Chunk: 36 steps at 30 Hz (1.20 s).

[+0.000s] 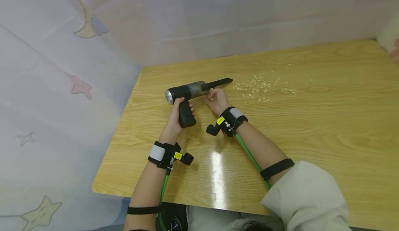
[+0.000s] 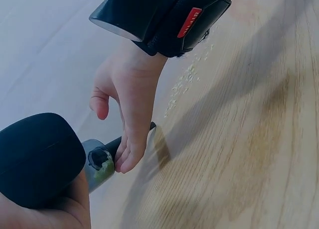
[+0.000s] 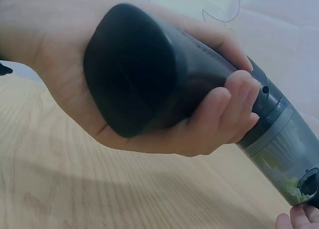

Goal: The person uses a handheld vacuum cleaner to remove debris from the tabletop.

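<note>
A black handheld vacuum cleaner (image 1: 178, 92) with a pistol handle (image 1: 186, 115) is held above the table by my left hand (image 1: 173, 122), whose fingers wrap round the handle. Its clear dust cup (image 3: 274, 162) has greenish and pale bits inside. A flat black nozzle (image 1: 219, 83) points right, towards pale crumbs (image 1: 257, 85) scattered on the tabletop. Beside the nozzle's base is my right hand (image 1: 217, 101); its fingertips (image 2: 128, 163) touch there, and the thumb stands apart in the left wrist view. The nozzle is partly hidden behind those fingers.
The wooden table (image 1: 311, 120) reaches back to a pale cloth backdrop (image 1: 249, 12), with more patterned cloth on the left. Black straps with small cameras and green cables run along both forearms.
</note>
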### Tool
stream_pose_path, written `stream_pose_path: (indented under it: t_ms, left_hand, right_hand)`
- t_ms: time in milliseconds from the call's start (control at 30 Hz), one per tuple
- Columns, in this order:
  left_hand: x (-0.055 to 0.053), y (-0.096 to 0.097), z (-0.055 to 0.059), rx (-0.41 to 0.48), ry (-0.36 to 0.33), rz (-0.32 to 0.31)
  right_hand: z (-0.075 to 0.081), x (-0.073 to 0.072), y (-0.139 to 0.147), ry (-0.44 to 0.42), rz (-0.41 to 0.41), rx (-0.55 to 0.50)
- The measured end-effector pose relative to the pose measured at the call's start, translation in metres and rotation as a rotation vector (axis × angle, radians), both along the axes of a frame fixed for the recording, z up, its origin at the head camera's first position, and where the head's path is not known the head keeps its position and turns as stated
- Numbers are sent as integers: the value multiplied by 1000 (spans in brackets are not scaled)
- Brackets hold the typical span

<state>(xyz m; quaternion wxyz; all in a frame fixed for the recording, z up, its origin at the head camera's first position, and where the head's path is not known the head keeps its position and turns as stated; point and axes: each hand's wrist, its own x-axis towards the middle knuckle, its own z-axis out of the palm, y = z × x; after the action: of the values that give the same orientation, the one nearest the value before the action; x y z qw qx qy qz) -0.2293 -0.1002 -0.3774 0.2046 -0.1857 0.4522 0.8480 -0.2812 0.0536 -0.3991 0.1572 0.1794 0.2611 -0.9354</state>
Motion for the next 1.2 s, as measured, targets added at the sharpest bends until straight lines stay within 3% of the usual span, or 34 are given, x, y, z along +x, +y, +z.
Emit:
stream_pose_path:
  t_ms: [200,767,1033,1200]
  left_hand:
    - [5,-5,0,3,-7,1]
    - [22,-25,4,-25,-3,-67]
    - [28,-23,4,-33,-9,-93]
    - [27,-15,2,-47,-3,-96]
  right_hand:
    - [1,2,-3,-17,15,17]
    - [6,19,-6,-75,18,31]
    - [8,25,-2,-109,-13,30]
    - [8,26,5,-108,-29,5]
